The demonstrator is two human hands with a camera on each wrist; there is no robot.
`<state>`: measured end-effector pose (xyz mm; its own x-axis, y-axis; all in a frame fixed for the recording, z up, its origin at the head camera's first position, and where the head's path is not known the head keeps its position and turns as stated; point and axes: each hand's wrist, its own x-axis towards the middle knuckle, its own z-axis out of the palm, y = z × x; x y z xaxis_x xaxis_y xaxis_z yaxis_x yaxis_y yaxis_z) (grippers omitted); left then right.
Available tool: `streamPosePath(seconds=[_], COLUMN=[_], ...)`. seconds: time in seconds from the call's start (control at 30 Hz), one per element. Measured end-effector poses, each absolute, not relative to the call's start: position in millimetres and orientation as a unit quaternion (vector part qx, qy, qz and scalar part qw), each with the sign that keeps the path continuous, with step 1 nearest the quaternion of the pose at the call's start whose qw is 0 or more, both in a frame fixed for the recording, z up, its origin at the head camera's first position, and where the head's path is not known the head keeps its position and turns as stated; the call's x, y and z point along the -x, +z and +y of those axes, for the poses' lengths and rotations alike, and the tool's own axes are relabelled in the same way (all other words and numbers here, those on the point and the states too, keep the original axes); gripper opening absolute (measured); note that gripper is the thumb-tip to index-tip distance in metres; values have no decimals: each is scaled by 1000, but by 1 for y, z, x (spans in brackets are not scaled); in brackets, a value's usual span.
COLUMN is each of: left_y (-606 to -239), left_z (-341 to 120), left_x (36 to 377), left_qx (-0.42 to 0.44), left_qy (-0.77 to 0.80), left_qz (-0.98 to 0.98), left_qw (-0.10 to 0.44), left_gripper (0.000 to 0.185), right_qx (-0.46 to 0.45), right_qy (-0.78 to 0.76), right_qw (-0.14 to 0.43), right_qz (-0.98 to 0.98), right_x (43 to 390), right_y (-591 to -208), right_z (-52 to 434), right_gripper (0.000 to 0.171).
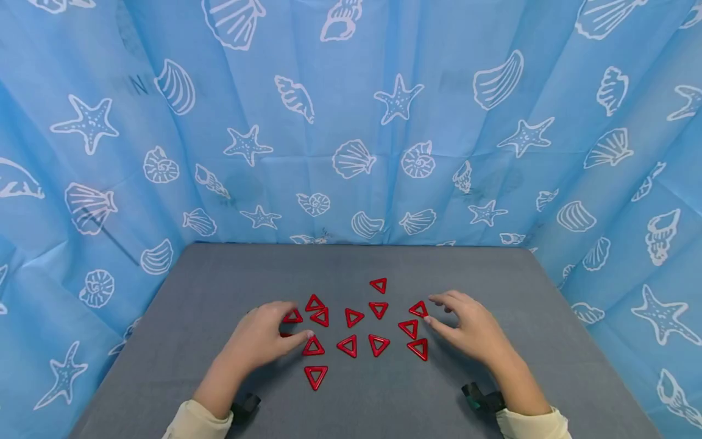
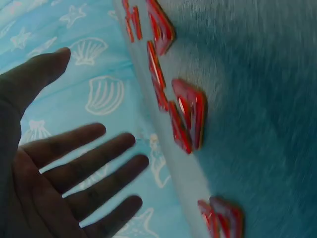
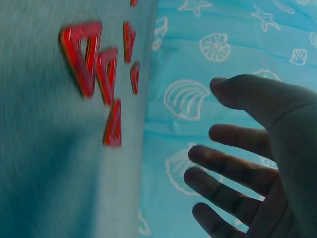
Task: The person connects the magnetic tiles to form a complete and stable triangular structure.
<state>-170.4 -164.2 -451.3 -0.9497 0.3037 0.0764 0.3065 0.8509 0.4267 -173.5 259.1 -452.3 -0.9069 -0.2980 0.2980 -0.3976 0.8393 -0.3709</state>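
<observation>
Several small red triangle frames (image 1: 351, 317) lie scattered flat on a grey table (image 1: 219, 292). My left hand (image 1: 276, 329) hovers at the left side of the group, palm down and fingers spread, holding nothing; a triangle (image 1: 292, 316) lies partly under its fingers. My right hand (image 1: 441, 314) hovers at the right side, fingers spread, nearest a triangle (image 1: 419, 309). In the left wrist view the open left hand (image 2: 74, 158) shows beside blurred triangles (image 2: 190, 116). In the right wrist view the open right hand (image 3: 237, 153) shows beside blurred triangles (image 3: 84, 54).
A blue cloth with white shells and starfish (image 1: 351, 122) hangs behind and at both sides of the table. Bare grey surface lies at the back (image 1: 439, 262), the left and the right of the triangles. A lone triangle (image 1: 315, 376) lies nearest the front edge.
</observation>
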Motion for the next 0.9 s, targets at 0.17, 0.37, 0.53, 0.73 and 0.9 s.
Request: streamPosePath(seconds=[0.17,0.37,0.53,0.73,0.9], left_y=[-461,-471,-471,-469,-470], left_z=[-158,-147,-132,-117,-106], left_x=[168,172,177,182,188], left_qx=[156,197,210,209,208], left_qy=[-334,-391,-416,-419,-423], left_qz=[-928,-895,-878,-874,-871], left_qw=[-53,-86,-113,-128,-138], left_gripper=[59,50,50,47,43], right_qx=[-217,-249,-267,-279,-281], right_qy=[332,362,373,363,349], right_qw=[80,46,7,-27,-50], right_qz=[-915,-897,-889,-889,-892], right_x=[175,179,182,185,188], right_y=[-462,-475,-483,-486,-483], right_z=[251,240,229,216,203], right_gripper=[35,34,37,35,34])
